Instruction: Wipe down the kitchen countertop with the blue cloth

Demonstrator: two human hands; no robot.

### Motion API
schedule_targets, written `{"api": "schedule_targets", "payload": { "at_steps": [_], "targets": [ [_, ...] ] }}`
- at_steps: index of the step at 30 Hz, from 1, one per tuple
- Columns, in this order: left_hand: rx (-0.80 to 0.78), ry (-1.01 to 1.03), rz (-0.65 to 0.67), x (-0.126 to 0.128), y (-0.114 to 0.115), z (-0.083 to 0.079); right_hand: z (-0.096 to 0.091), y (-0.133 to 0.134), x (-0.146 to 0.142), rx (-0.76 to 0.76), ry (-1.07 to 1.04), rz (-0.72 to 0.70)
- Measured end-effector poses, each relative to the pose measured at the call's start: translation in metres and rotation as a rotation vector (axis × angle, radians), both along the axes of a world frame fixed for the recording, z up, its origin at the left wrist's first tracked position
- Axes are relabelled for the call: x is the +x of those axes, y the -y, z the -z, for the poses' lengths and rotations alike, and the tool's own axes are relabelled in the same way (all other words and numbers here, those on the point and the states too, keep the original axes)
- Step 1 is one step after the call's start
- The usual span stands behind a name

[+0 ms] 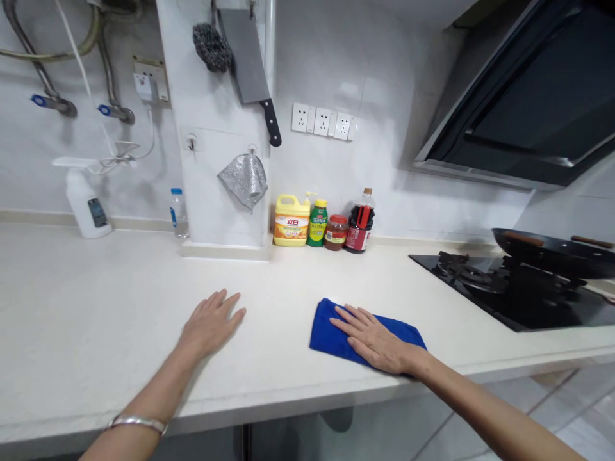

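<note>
My right hand lies flat, fingers stretched out, on top of a folded blue cloth on the white countertop. The cloth sits near the counter's front edge. My left hand rests palm down on the bare counter to the left of the cloth, fingers spread, holding nothing. A silver bangle is on my left wrist.
Against the back wall stand a yellow detergent jug, a green bottle, a red jar and a dark sauce bottle. A black wok sits on the gas hob at right. A spray bottle stands far left; a cleaver hangs above.
</note>
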State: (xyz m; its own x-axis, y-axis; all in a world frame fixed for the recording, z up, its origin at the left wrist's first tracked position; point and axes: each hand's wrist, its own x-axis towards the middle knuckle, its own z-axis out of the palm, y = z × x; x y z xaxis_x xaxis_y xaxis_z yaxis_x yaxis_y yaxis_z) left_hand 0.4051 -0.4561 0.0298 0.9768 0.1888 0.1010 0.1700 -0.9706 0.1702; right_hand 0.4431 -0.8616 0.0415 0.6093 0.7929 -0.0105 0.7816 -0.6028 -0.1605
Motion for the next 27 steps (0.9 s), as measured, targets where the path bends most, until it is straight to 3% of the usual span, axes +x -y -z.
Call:
{"api": "schedule_targets", "payload": {
  "at_steps": [7,14,20,27],
  "targets": [
    [0.004,-0.017,-0.014,-0.004,0.008,-0.005,-0.008,-0.04,-0.023,-0.009,0.004,-0.198],
    [-0.014,-0.017,-0.017,-0.005,0.012,-0.005,-0.013,-0.101,-0.033,-0.023,-0.016,-0.356],
    [-0.158,0.067,-0.004,-0.011,0.015,-0.008,-0.01,-0.153,-0.01,0.044,-0.017,-0.39],
    [-0.212,0.146,-0.045,-0.021,0.016,-0.01,0.001,-0.165,0.012,0.209,-0.1,-0.341]
  ]
}}
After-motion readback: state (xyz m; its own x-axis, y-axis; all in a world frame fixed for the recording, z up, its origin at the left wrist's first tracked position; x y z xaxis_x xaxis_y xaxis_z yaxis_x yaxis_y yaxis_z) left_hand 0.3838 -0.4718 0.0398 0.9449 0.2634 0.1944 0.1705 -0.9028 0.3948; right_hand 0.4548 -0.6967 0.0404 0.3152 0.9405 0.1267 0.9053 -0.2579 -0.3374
